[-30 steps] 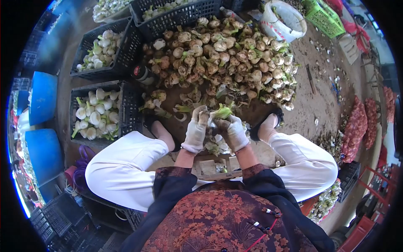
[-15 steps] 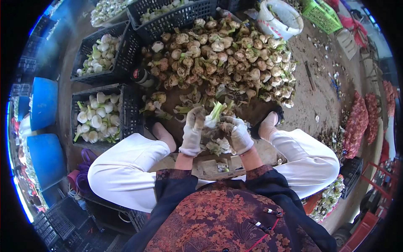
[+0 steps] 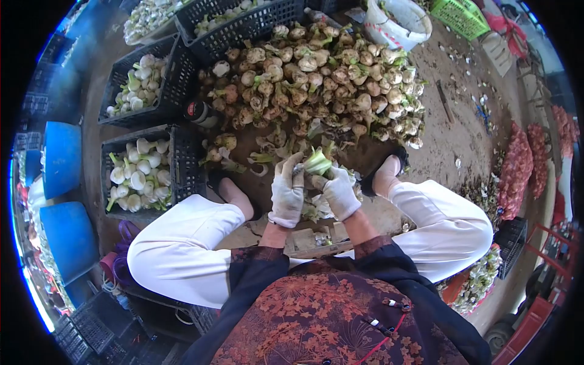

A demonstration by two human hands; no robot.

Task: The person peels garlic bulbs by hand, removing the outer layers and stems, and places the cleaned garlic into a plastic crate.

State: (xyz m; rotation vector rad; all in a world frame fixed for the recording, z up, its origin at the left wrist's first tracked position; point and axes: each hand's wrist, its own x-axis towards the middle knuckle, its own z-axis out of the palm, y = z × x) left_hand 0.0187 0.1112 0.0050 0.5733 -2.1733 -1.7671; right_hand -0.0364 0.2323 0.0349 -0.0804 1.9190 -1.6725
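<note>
Sitting between hands (image 3: 287, 196) (image 3: 339, 194), held — green stalk (image 3: 317, 162)

Soft, fairly even light falls on the heap of bulbs (image 3: 316, 85), crisp enough to my eye. Below it, white trousers (image 3: 182, 249) catch the most brightness. Far left of the heap, bluish haze blurs things, and a white strip (image 3: 32, 298) glares past bowed blue tubs (image 3: 68, 243). All around it, the edges bend into black.

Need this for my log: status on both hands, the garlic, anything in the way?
Right hand gripping garlic, green part showing. Left hand close beside it, contact unclear. Peelings beneath, nothing visibly in the way.
</note>
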